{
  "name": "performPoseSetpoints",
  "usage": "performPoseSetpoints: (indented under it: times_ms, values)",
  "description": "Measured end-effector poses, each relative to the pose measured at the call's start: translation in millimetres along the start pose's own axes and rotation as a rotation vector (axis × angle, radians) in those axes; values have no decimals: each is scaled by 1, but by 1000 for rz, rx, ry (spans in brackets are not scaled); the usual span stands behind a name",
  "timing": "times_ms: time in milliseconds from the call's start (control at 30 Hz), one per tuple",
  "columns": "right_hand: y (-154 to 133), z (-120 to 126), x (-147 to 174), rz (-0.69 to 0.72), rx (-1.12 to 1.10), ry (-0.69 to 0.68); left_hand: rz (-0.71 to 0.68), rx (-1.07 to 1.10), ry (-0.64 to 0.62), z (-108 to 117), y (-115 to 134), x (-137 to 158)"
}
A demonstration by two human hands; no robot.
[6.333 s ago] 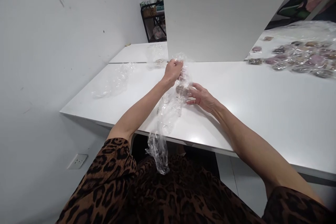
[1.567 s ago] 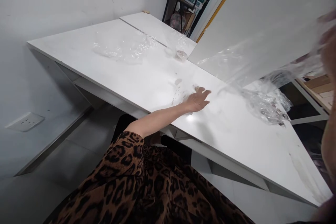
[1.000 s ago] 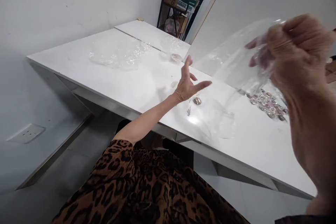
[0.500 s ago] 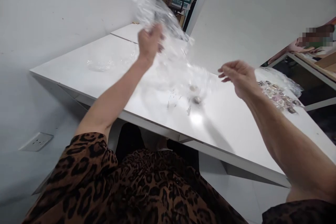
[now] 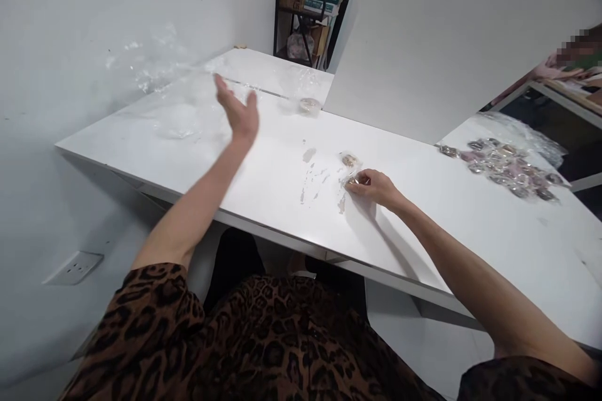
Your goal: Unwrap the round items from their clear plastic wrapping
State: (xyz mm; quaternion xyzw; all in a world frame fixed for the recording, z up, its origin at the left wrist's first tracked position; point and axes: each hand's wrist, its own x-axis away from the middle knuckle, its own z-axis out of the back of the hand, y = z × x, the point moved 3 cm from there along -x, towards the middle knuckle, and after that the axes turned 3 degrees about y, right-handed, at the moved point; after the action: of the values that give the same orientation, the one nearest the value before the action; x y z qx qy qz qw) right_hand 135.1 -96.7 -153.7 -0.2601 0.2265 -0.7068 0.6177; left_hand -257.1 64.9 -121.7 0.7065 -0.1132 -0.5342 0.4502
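Note:
My left hand [image 5: 239, 114] is raised over the left side of the white table [image 5: 277, 200], with its fingers spread and nothing in them. Beyond it, a thin clear plastic bag [image 5: 150, 72] is smeared by motion near the wall. On the tabletop, my right hand [image 5: 374, 188] pinches a small brownish item in clear wrapping [image 5: 352, 182]; its exact kind does not show. Just behind the fingertips lies a similar wrapped item [image 5: 348, 159]. Farther back, another wrapped piece [image 5: 309, 106] sits near the upright panel.
At the right lies a pile of small wrapped items [image 5: 510, 169], with clear plastic bags [image 5: 531, 135] behind it. A grey panel [image 5: 404, 44] rises from the table's back edge. A black shelf cart [image 5: 301, 12] stands in the far corner. Worn patches mark the tabletop.
My left hand has let go of the clear plastic, which has moved left toward the wall. My right hand has come down and left onto a small wrapped item on the table.

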Motion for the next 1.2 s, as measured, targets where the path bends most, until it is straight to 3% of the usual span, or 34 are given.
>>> performPoseSetpoints:
  times_ms: [100,167,300,433,600,700,833,1033,1133,1200]
  values:
    - [-2,1,2,-118,-124,-54,51,4,-153,-53,27,74]
    - [-5,7,3,-134,-166,-48,41,-14,-252,-77,39,103]
    - [-19,22,-11,-49,-298,84,-42,-35,-380,-87,41,129]
    - [-33,19,-45,-38,-335,144,-124,-67,-433,-76,38,136]
    - [-37,-5,-69,-83,62,151,-127,-108,-395,-68,35,130]
    - [-35,-10,-65,-47,145,152,-133,-110,-395,-67,34,127]
    - [-24,-5,-41,-90,-109,98,-138,-99,-422,-67,35,129]
    - [7,18,29,-218,-640,1,-106,-147,-405,-63,37,130]
    - [39,41,52,-294,-710,42,-116,-153,-395,-63,38,128]
    - [65,64,50,-329,-697,139,-125,-144,-384,-64,38,126]
